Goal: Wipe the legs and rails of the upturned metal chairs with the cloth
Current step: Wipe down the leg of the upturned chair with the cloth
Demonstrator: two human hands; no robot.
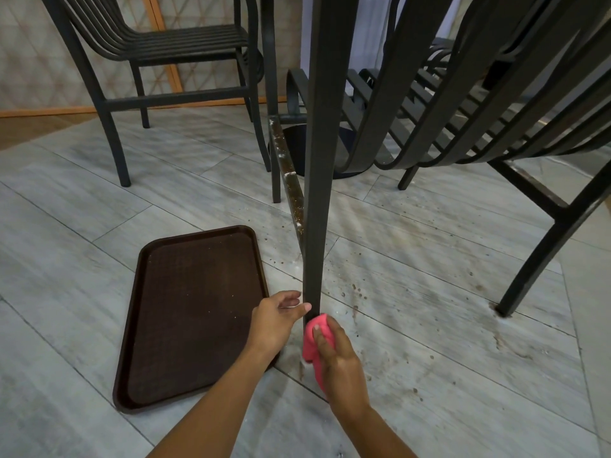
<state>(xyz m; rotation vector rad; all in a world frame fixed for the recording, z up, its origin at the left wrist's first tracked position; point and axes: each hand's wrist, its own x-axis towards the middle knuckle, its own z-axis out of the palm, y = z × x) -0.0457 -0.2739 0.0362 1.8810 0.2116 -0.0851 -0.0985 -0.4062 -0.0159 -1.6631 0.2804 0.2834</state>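
The floor (429, 325) is pale grey wood-look tile, spotted with brown specks and smears toward the right. A dark brown tray (191, 319) lies flat on it at near left. Dark metal chairs stand on it: one chair (158, 61) far left, others right.

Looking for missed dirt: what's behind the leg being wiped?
Behind the leg runs a rail crusted with white and brown grime; its near end is hidden by the leg.

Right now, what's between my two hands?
In the head view, the dark chair leg stands between them: the left hand touches its left side, and the right hand presses the pink cloth against it.
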